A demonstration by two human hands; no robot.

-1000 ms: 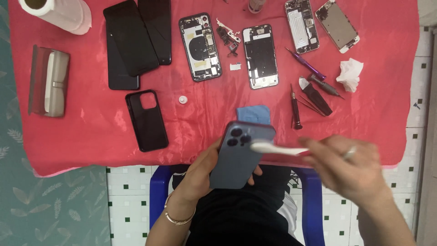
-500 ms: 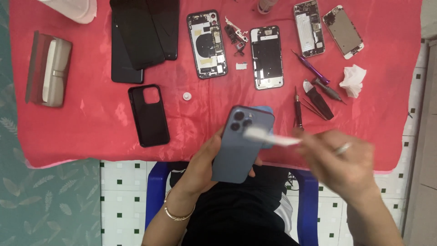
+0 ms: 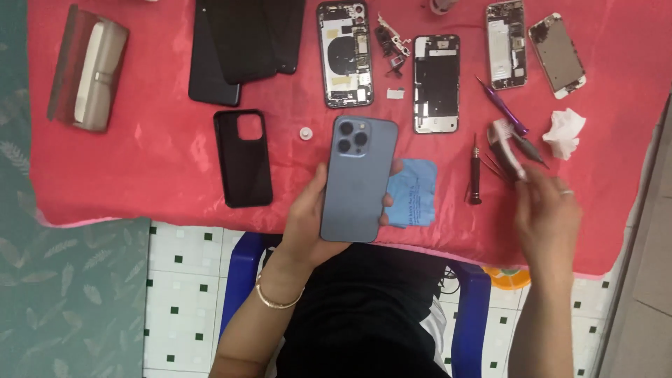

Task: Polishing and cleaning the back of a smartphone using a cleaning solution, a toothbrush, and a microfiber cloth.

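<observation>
- Red cloth [image 3: 140, 161] covers the table above tiled floor
- left hand [image 3: 308, 224] grips the blue phone [image 3: 357, 178], now lower over it; right hand [image 3: 546, 213] has swung its pinched white tool [image 3: 509, 143] rightward

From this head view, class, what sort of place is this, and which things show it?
Probably a small phone repair bench: opened phones with bare insides on a red cloth, a screwdriver beside them, and the left hand holding a blue phone.
</observation>
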